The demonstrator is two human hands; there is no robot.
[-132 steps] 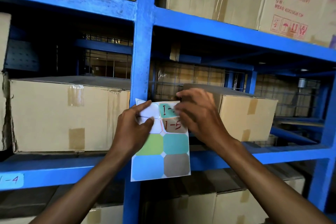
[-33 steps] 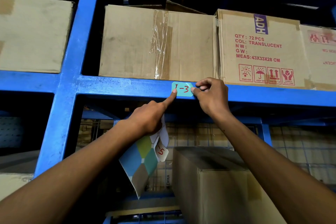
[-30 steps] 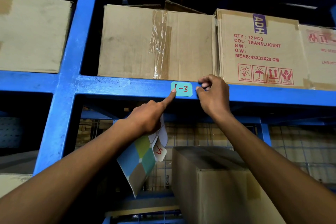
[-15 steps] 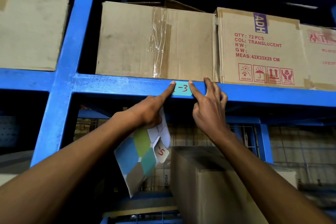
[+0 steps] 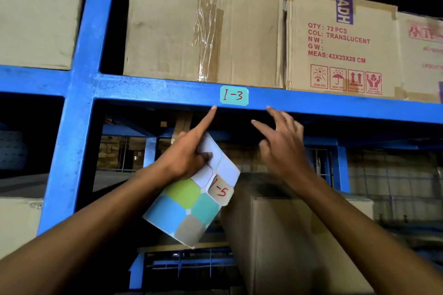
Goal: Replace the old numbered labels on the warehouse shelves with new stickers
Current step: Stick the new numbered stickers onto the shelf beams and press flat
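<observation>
A teal sticker (image 5: pixel 234 96) marked "I-3" in red is seen flat on the front of the blue shelf beam (image 5: pixel 311 103), near the middle of the view, and no finger is on it. The left hand (image 5: pixel 184 158) is found at about 7 o'clock from the sticker; its index finger is stretched up and the tip is just under the lower left corner of the sticker, at the beam's lower edge, while the other fingers are closed on a sticker sheet (image 5: pixel 191 201). On this sheet coloured blank stickers are kept, and one beige sticker (image 5: pixel 220 191) with "1-5" is at its right edge. The right hand (image 5: pixel 282 148) is placed at about 5 o'clock from the sticker, with fingers spread and nothing grasped, apart from the beam. On the beam, at 12 o'clock, a plain carton (image 5: pixel 201 31) is standing, and a printed carton (image 5: pixel 340 43) is touching it at 3 o'clock.
</observation>
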